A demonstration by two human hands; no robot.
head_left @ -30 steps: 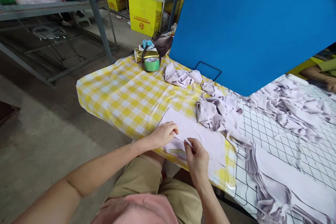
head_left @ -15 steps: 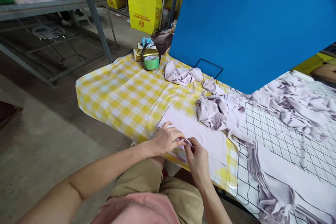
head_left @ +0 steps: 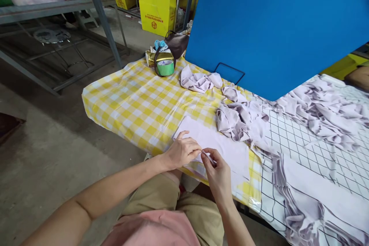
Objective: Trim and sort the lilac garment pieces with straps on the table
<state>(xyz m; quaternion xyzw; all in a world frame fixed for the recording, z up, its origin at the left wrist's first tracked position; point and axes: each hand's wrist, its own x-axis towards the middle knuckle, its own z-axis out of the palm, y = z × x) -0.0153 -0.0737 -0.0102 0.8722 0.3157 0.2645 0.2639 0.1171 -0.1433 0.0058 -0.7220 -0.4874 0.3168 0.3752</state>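
Note:
A flat piece of pale lilac fabric (head_left: 221, 142) lies at the near edge of the table, on a yellow and white checked tablecloth (head_left: 129, 100). My left hand (head_left: 183, 152) rests over its left part, thumb and fingers pinched on the fabric's near edge. Close beside it, fingertips almost meeting, my right hand (head_left: 216, 167) pinches a narrow fold of the same edge. What lies inside the fold is too small to make out. Behind the fabric sits a crumpled heap of lilac cloth (head_left: 238, 119).
A large blue board (head_left: 259, 27) rises at the back. Green tape (head_left: 165, 68) and a dark bag (head_left: 177, 42) stand near the far edge. To the right, stacked lilac fabric pieces (head_left: 328, 192) lie on a black-lined white cloth (head_left: 300, 142). A metal-framed table (head_left: 57, 7) stands left.
The fold between my hands has shifted slightly, and my right fingers have moved a little along the edge. The fabric stays in place; the view has shifted slightly.

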